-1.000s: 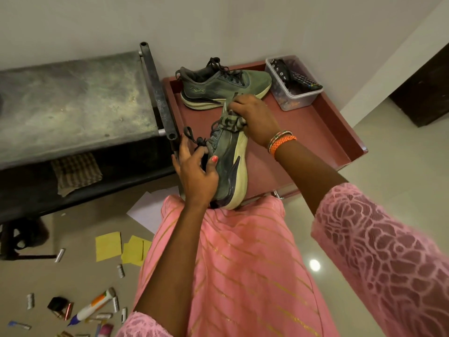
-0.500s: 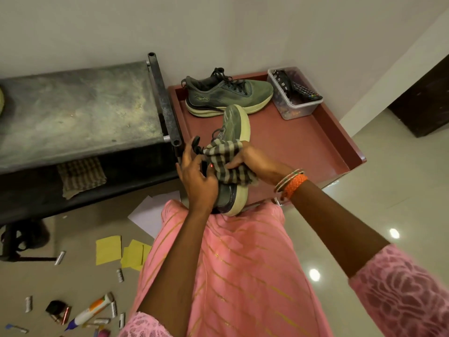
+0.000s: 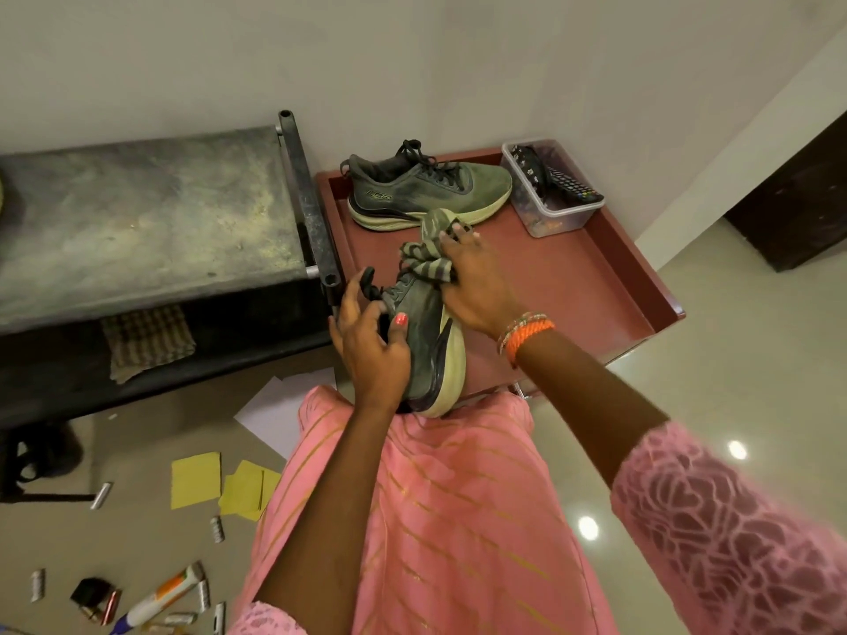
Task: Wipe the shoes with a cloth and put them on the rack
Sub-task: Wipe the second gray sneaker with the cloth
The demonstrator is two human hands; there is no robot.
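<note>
Left hand [image 3: 371,350] grips held shoe [image 3: 428,332] at heel, right hand [image 3: 476,286] presses striped cloth [image 3: 424,263] onto its top; second shoe [image 3: 426,190] sits on red tray [image 3: 596,286] behind

The held shoe [image 3: 428,332] and its mate [image 3: 426,187] at twelve o'clock show matt mesh fabric over smooth rubbery soles, the striped cloth [image 3: 424,265] looks soft woven, the red tray [image 3: 596,286] smooth, the floor [image 3: 733,341] glossy.
</note>
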